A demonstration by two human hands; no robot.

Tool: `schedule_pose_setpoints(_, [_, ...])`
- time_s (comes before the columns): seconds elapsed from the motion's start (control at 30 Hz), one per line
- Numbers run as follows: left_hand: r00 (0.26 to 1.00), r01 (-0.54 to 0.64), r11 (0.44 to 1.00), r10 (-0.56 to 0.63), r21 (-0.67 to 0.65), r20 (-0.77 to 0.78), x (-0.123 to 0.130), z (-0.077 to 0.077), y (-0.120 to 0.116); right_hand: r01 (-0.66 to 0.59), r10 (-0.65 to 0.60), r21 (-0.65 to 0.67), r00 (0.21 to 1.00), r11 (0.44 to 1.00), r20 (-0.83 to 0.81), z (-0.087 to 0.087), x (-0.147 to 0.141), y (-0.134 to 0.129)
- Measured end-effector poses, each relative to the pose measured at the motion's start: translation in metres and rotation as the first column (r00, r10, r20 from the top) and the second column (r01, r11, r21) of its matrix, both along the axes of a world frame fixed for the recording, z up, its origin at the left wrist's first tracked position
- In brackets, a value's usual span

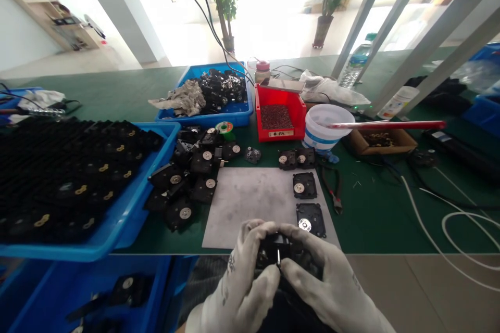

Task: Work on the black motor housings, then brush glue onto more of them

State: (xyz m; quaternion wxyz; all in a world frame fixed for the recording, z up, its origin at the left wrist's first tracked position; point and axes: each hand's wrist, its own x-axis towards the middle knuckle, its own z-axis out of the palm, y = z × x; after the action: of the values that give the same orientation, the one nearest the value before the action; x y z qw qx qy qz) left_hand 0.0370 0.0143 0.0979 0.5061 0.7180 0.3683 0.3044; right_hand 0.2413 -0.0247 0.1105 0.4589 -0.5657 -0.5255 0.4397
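Note:
Both my hands wear whitish gloves and meet at the table's front edge. My left hand (250,276) and my right hand (320,270) grip a black plastic mechanism (278,241) between them. A thin bright metal pin (278,256) shows between my thumbs. My fingers hide most of the mechanism's shape. Just beyond my hands lies a grey sheet (250,197). On its right side sit two square black mechanisms, a near one (311,219) and a far one (304,186), each with a silver disc. Another pair of black mechanisms (297,158) rests at the sheet's upper right corner.
A blue tray (150,187) of stacked black parts stands left, beside a loose pile of mechanisms (185,182). Behind are a blue bin (252,109), a red bin (281,135) of small brown pieces and a white tub (328,125). Pliers (335,192) and white tubing (414,208) lie right.

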Motion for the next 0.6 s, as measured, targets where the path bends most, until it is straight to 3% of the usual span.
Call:
schedule_pose_setpoints(0.17, [0.999, 0.031, 0.984, -0.026, 0.174, -0.027, 0.013, 0.019, 0.01, -0.053, 0.054, -0.014, 0.998, 0.998, 0.025, 0.0, 0.001, 0.0])
schedule_pose_setpoints(0.4, [0.99, 0.108, 0.965, -0.083, 0.238, -0.115, 0.013, 0.007, 0.016, -0.084, 0.083, -0.096, 0.996, 0.992, -0.015, 0.009, 0.002, 0.002])
schedule_pose_setpoints(0.6, [0.998, 0.041, 0.954, -0.023, 0.297, -0.063, 0.014, -0.003, 0.014, -0.161, 0.137, -0.182, 0.981, 0.97, -0.135, 0.019, 0.003, 0.005])
